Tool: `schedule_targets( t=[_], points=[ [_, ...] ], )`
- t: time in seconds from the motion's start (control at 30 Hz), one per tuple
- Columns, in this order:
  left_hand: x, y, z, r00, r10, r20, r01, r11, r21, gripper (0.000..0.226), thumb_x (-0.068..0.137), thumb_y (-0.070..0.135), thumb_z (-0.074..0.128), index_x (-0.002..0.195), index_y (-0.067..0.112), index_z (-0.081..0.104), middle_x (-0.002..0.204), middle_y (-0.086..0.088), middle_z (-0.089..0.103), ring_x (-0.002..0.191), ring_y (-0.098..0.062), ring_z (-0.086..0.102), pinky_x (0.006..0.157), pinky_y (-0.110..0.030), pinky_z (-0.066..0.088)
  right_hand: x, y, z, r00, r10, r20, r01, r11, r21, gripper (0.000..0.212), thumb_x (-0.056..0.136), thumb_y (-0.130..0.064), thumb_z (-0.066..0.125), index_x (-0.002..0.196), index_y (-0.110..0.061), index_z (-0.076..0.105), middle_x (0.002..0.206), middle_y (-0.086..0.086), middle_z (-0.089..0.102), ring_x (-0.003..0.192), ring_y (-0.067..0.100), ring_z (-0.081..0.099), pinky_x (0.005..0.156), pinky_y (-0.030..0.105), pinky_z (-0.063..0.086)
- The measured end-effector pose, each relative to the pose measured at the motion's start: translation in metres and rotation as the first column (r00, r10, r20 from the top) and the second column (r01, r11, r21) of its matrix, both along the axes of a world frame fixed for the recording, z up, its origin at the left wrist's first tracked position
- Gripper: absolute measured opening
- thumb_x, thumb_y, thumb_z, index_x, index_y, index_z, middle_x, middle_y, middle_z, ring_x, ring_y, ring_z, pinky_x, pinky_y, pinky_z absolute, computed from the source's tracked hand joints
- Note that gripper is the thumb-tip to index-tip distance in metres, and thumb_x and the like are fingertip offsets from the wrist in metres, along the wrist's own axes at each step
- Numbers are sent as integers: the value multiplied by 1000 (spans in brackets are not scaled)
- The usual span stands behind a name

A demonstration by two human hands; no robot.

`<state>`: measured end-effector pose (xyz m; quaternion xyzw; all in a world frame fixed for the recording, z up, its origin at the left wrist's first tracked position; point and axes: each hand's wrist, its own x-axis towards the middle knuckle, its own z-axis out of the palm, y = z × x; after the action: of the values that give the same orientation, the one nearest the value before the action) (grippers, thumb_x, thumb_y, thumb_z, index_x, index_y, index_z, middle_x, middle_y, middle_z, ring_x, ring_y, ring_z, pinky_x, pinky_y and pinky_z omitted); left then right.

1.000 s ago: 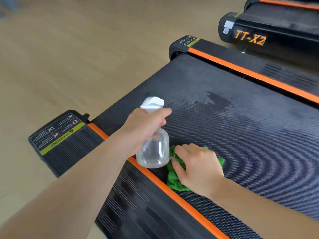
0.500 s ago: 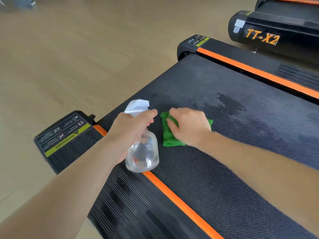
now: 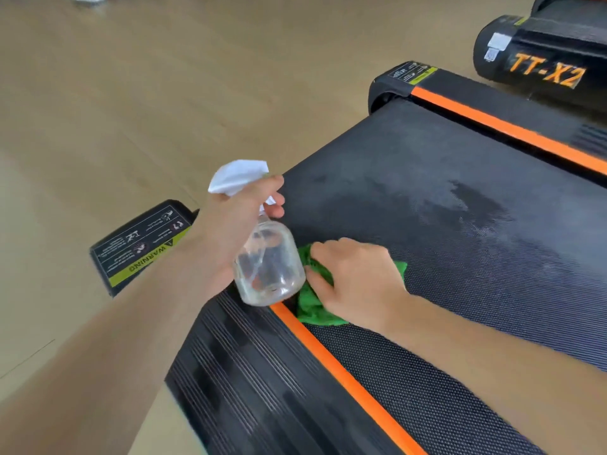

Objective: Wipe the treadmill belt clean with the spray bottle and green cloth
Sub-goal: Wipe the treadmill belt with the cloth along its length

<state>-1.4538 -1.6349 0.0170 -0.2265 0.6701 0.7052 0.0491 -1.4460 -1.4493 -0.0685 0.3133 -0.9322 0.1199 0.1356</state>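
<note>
A person's right hand presses a green cloth flat onto a treadmill belt, fingers bent over the bunched fabric and gripping it against the surface; the cloth lies at the belt's near edge, touching the orange strip that borders the ribbed side rail. The left hand grips the neck of a clear spray bottle, fingers curled round it below the white trigger head, one finger resting by the trigger; the bottle hangs just beside the cloth, above the rail, and looks nearly empty. A dark wet patch lies farther along the belt, well apart from the cloth, with a paler damp haze around it; a warning label marks the rail's end cap, and a second machine marked TT-X2 stands on the wooden floor beyond.

The step in hand appears to be wiping along the belt's edge; it would go best with firm, even pressure and overlapping strokes carried out toward the wet patch, so the sprayed liquid is spread and lifted rather than left to dry; the bottle should be held clear of the cloth's path, nozzle pointed at the belt and away from the rail; the cloth is best refolded to a clean face once soiled.
</note>
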Motion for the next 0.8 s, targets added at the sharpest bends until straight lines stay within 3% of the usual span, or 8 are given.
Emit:
schedule_targets(
  t=[0.07, 0.17, 0.27, 0.33, 0.47, 0.63, 0.7, 0.8],
  points=[
    [-2, -4, 0, 1000, 1, -27, 0, 1000, 21, 18, 93, 34, 76, 89, 17, 72, 81, 2, 73, 67, -11, 65, 52, -22, 53, -42, 11, 1, 999, -41, -34, 43, 999, 30, 23, 90, -41, 47, 79, -22, 49, 70, -4, 56, 70, 25, 59, 52, 31, 41],
    [-1, -11, -4, 1000, 4, -25, -4, 1000, 4, 19, 91, 36, 77, 89, 17, 74, 79, 4, 74, 62, -8, 65, 54, -23, 53, -124, 7, 0, 937, -349, 18, 348, 937, 39, 20, 98, -38, 42, 88, -21, 41, 78, 0, 56, 74, 31, 57, 58, 34, 37],
    [-1, -17, -11, 1000, 1, 22, 0, 999, -53, 22, 83, 43, 82, 78, 22, 78, 82, 0, 78, 69, -15, 68, 67, -31, 57, -157, -14, -4, 878, -478, -4, 478, 878, 43, 19, 98, -35, 42, 93, -17, 44, 81, 3, 57, 72, 29, 53, 57, 34, 37],
    [2, -17, -10, 998, -22, 52, 24, 999, -44, 21, 87, 41, 80, 78, 22, 77, 82, 1, 77, 73, -17, 66, 73, -35, 55, -139, -23, -4, 893, -451, 2, 451, 892, 17, 18, 96, -34, 45, 91, -17, 45, 78, 0, 53, 72, 28, 53, 56, 33, 33],
    [-5, -11, 9, 992, -10, 122, 15, 999, -36, 18, 90, 39, 78, 83, 22, 78, 84, 2, 78, 73, -15, 67, 68, -31, 55, -59, -40, -1, 970, -241, 3, 241, 969, -48, 18, 84, -33, 61, 82, -18, 53, 70, -2, 53, 66, 26, 53, 54, 30, 23],
    [-27, 2, 44, 973, 33, 228, -16, 997, -78, 22, 87, 42, 80, 89, 21, 81, 93, -1, 82, 77, -14, 69, 85, -36, 56, -28, -28, 0, 998, -9, 56, 12, 999, -42, 19, 82, -30, 47, 87, -16, 59, 73, 2, 52, 67, 26, 50, 55, 36, 40],
    [-36, 2, 56, 965, 44, 259, -22, 996, -88, 23, 85, 47, 79, 88, 25, 82, 94, 4, 82, 78, -11, 70, 88, -37, 55, -34, -24, 5, 997, 13, 76, -14, 1000, 19, 26, 84, -28, 40, 91, -15, 61, 75, 4, 52, 68, 28, 51, 56, 38, 43],
    [-51, -5, 63, 966, 38, 257, -13, 995, -101, 15, 87, 47, 78, 77, 36, 80, 90, 11, 81, 85, -10, 72, 89, -36, 53, -32, -32, 4, 991, -98, 85, 95, 995, 38, 23, 87, -24, 39, 86, -15, 59, 74, 5, 51, 68, 30, 50, 58, 41, 44]
  ],
)
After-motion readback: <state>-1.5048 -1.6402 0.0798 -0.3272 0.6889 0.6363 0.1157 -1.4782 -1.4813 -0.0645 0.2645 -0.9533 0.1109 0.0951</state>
